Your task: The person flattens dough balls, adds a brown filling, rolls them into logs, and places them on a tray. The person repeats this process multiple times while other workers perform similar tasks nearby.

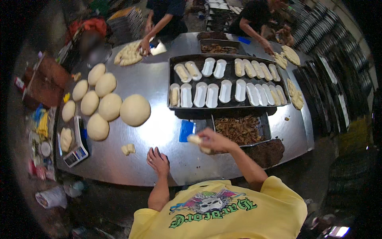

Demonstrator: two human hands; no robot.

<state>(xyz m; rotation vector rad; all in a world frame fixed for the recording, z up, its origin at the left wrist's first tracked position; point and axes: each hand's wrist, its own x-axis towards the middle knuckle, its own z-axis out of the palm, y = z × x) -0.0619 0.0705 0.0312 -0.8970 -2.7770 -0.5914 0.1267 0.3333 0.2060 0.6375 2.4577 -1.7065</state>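
Here the dough piece [195, 139] sits pinched in the right hand [213, 140].

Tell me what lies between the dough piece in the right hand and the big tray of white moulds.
The right hand holds a dough piece over the table. Between it and the mould tray lie the blue scraper and the filling pan, both low on the table; nothing tall blocks the way.

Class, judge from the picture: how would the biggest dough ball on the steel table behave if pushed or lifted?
The biggest dough ball looks rounded yet flattened underneath, so it would probably slide or stick rather than roll. It looks soft, so it would likely sag and dent when lifted.
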